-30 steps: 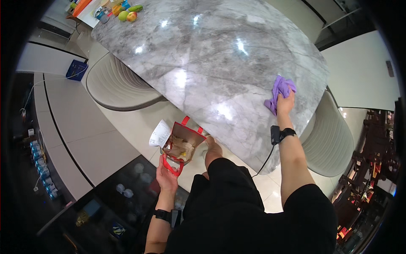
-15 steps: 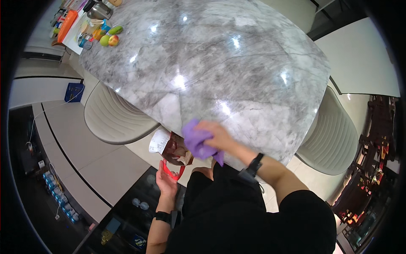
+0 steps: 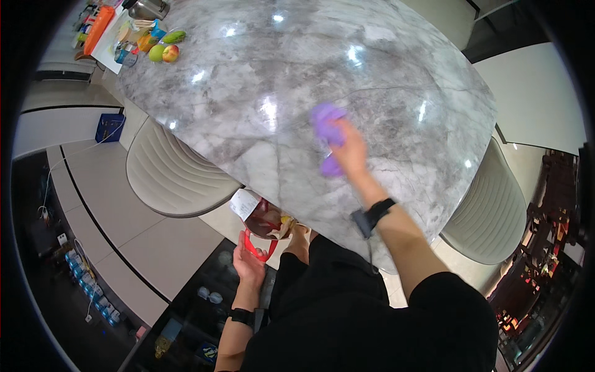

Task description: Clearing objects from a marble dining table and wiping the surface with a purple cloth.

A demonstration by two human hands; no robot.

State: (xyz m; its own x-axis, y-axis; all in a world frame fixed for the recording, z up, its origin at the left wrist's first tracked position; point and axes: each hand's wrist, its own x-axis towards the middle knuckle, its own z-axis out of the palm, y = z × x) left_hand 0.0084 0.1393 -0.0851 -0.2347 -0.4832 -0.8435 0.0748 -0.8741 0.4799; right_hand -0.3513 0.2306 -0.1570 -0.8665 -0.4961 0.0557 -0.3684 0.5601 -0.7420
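Right hand (image 3: 348, 149) is out over the grey marble table (image 3: 248, 80), pressed on a purple cloth (image 3: 328, 135) that lies bunched on the stone, about the middle of the near half. The hand is blurred, so I cannot tell how tightly the fingers close on the cloth; they look laid over its near end rather than wrapped round it.

Left hand (image 3: 249, 263) is down below the table edge, fingers curled round the red handles of a small bag (image 3: 268, 220) held open under the rim, with a white slip hanging off its side.

What could go wrong: the bag sits just under the edge but well to the left of the cloth, so anything pushed straight toward the body could miss it and drop to the floor. The polished stone is slick, and the cloth could skid out from under the palm. The cord trailing from the wrist strap (image 3: 372, 217) could drag along the rim.

Hard to make out: the bag's contents, just dark and yellowish shapes; any crumbs on the veined marble; the fruit and clutter (image 3: 155, 46) at the far corner, small and bent by the lens.
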